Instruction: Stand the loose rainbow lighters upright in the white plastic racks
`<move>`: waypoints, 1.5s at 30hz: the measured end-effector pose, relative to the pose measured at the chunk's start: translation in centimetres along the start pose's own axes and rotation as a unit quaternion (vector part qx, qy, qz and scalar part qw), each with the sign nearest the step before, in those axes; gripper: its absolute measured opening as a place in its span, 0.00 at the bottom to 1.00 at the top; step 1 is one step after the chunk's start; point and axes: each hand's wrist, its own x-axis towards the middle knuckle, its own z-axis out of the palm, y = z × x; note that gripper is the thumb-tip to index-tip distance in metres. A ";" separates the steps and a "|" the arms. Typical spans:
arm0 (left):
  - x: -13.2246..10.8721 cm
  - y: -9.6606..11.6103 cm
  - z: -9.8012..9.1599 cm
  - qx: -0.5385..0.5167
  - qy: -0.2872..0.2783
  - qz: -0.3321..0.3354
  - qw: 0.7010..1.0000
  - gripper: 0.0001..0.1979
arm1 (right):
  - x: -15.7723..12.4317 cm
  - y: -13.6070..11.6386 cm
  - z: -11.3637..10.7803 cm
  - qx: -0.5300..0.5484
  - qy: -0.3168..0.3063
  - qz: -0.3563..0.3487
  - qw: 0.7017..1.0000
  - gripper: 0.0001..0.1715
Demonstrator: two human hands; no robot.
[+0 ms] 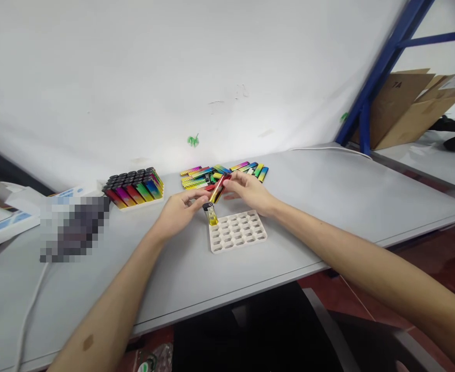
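A red and yellow metallic lighter (218,189) is tilted between my two hands. My right hand (251,192) pinches its upper end. The closed fingertips of my left hand (183,209) are at its lower end, partly hiding it. Just below, another lighter (212,215) with a black top and yellow body stands upright in the back left corner of a white tray with rows of slots (238,238). Behind my hands lies a loose pile of colourful metallic lighters (196,178), partly covered by my right hand.
A second tray packed with upright multicoloured lighters (136,190) stands at the left near the wall. Left of it are white and blue boxes (10,219), a blurred dark object (80,227) and a white cable (33,305). Cardboard boxes (409,108) sit beyond a blue frame (367,98).
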 end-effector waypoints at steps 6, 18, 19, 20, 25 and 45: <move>0.1 -1.0 0.0 0.171 0.018 -0.009 0.985 0.16 | 0.8 -0.8 -1.3 0.090 0.163 0.032 0.982 0.08; 0.1 -1.1 -0.3 0.183 0.003 0.008 0.983 0.15 | 0.5 -2.3 -2.8 0.081 0.100 0.062 0.990 0.36; 0.1 -1.1 -0.3 0.184 0.001 0.010 0.983 0.15 | 0.4 -2.3 -2.7 0.080 0.100 0.063 0.990 0.37; 0.1 -1.1 -0.3 0.184 -0.001 0.011 0.983 0.15 | 0.4 -2.2 -2.7 0.081 0.098 0.064 0.990 0.37; 0.0 -1.3 -0.3 0.188 -0.002 0.012 0.982 0.14 | 0.5 -2.0 -2.7 0.081 0.095 0.070 0.990 0.37; 0.0 -0.9 -0.3 0.194 -0.007 0.015 0.981 0.16 | 0.3 -2.3 -2.7 0.116 0.100 0.087 0.984 0.35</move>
